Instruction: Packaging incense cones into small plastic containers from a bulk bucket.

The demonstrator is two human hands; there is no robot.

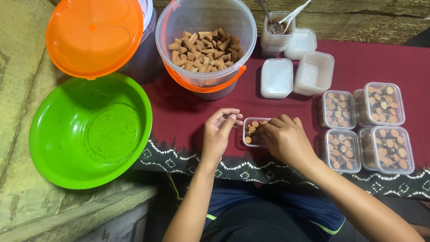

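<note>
The left hand point(218, 132) holds cones point(230, 117); the right hand point(284, 139) pinches one in the small box point(251, 133). A careless push could tip standing cones.

We count four filled lidded boxes point(339, 109), one half-filled box point(253, 132), one bucket of cones point(205, 42), one green basin point(89, 130), one orange lid point(94, 36), two hands point(218, 134).

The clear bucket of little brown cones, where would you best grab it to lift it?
Probably by the clear bucket's orange handle, reached from the near side: it hangs folded down against the front wall, and the wide round body looks too broad for one hand.
</note>
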